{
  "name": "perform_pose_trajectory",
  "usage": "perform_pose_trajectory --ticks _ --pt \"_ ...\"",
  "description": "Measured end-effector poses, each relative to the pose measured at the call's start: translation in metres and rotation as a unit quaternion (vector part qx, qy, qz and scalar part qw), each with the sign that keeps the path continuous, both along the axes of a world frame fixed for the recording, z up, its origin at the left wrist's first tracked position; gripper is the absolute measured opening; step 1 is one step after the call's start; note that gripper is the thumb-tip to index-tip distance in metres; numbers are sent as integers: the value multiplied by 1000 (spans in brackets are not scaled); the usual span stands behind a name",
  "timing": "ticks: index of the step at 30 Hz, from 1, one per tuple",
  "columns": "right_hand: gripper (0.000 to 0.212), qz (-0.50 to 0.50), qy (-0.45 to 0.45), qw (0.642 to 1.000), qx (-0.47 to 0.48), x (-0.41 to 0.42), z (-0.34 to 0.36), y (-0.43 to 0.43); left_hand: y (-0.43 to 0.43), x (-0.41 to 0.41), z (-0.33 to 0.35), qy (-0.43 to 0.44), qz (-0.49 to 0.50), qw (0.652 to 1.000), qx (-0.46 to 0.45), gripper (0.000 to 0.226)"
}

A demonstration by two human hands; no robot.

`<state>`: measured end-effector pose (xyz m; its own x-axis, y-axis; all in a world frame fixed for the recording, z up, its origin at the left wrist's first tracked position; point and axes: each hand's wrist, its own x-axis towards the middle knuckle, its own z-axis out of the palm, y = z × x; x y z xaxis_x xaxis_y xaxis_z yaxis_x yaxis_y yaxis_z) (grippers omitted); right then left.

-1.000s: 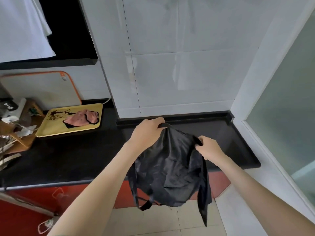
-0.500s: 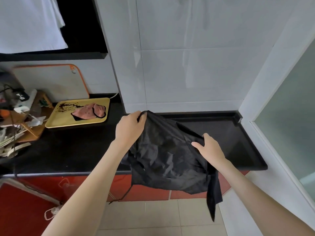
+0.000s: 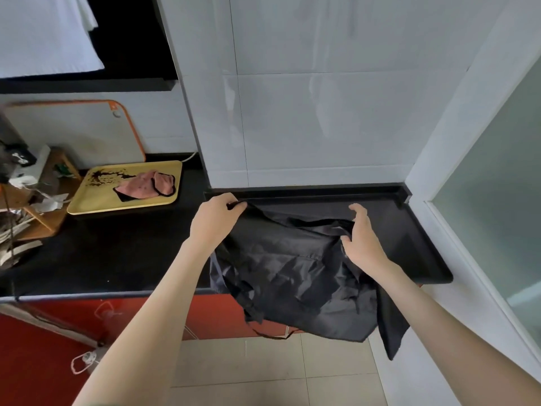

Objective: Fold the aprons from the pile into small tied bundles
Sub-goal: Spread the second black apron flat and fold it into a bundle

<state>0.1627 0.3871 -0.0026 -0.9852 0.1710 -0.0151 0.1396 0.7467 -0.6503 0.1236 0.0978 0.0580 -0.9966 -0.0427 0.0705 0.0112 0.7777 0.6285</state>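
Observation:
A black apron [image 3: 292, 268] lies crumpled across the black countertop [image 3: 117, 253]. Its lower half hangs over the front edge, and thin straps dangle below. My left hand [image 3: 215, 221] grips the apron's upper left corner close to the tiled wall. My right hand [image 3: 363, 238] rests on the apron's upper right part. Its fingers are lifted and loosely spread, and the thumb touches a fold of cloth.
A yellow tray [image 3: 96, 202] holding a pink cloth [image 3: 146, 187] sits at the back left. A white cutting board [image 3: 73, 133] leans on the wall behind it. Clutter fills the far left. Red cabinet fronts [image 3: 58, 332] run below, and a glass door [image 3: 497, 215] stands at the right.
Both hands carried the apron from mid-air forward and down onto the countertop. My left hand moved toward the wall, and my right hand loosened its hold on the cloth.

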Motion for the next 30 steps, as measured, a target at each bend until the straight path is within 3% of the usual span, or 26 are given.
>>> perform_pose_trajectory --ticks 3,7,10,12,14,17,19,21,23,27,30 --pt "83 32 -37 998 -47 2 0 6 -1 -4 -3 -4 -8 1000 -7 24" --pt "92 33 -25 997 -62 2 2 12 1 -9 -9 0 9 999 -49 26" --pt "67 34 -29 998 -49 3 5 16 4 -9 -13 -7 18 997 -80 29" --pt "38 15 -40 999 11 0 6 17 7 -7 -14 0 18 998 -65 33" --pt "26 -14 -20 999 32 -4 7 19 11 -4 -13 11 22 999 -35 38" --pt "19 -74 92 993 -14 -3 15 20 16 1 -9 40 40 998 20 29" --pt "17 -109 164 980 -40 2 15 18 18 2 -8 20 1 1000 -8 20" --pt "20 -77 103 991 21 6 5 18 18 4 -15 -71 -78 989 -104 31" --pt "23 -51 15 996 65 8 -9 28 15 6 -28 -118 -91 976 -160 29" --pt "29 -73 8 997 37 3 -5 38 13 6 -32 -36 -44 976 -213 32" --pt "28 -64 -43 992 99 -1 -9 39 15 5 -23 -6 -61 975 -214 38"
